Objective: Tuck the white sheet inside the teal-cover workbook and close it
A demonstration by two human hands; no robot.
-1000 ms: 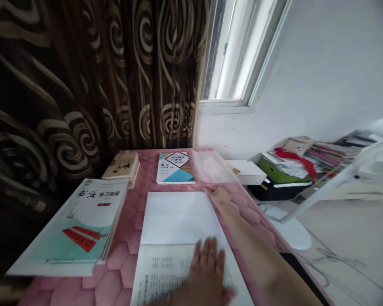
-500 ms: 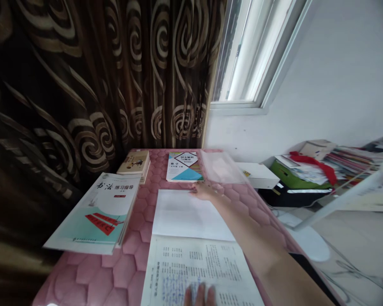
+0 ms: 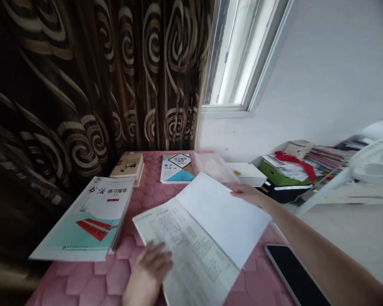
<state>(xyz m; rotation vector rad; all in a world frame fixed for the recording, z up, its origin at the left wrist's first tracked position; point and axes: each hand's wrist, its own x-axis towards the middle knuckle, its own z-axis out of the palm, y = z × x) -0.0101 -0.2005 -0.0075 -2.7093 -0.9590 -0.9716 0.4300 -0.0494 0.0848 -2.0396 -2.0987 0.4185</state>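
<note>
An open book (image 3: pixel 194 250) lies at a slant on the pink quilted tabletop. Its lower-left page carries print and blue handwriting; the upper-right side is a blank white sheet (image 3: pixel 223 216). My right hand (image 3: pixel 246 193) pinches that sheet at its far right edge, fingers closed. Over the left edge of the printed page is my left hand (image 3: pixel 150 270), its fingers apart and slightly blurred by motion. Whether they touch the paper I cannot tell. A dark-screened phone (image 3: pixel 295 274) rests below my right forearm.
A stack of books with a calligraphy workbook (image 3: pixel 92 221) on top stands at left, a smaller brown stack (image 3: pixel 127 165) behind it. A math book (image 3: pixel 178 168), a clear plastic sheet (image 3: pixel 212 165) and a white box (image 3: pixel 253 174) are at the back. A white fan (image 3: pixel 373 148) stands right.
The book has turned clockwise, its blank side swinging right with my right hand. My left hand has moved from the page bottom to its left edge. More of the phone shows.
</note>
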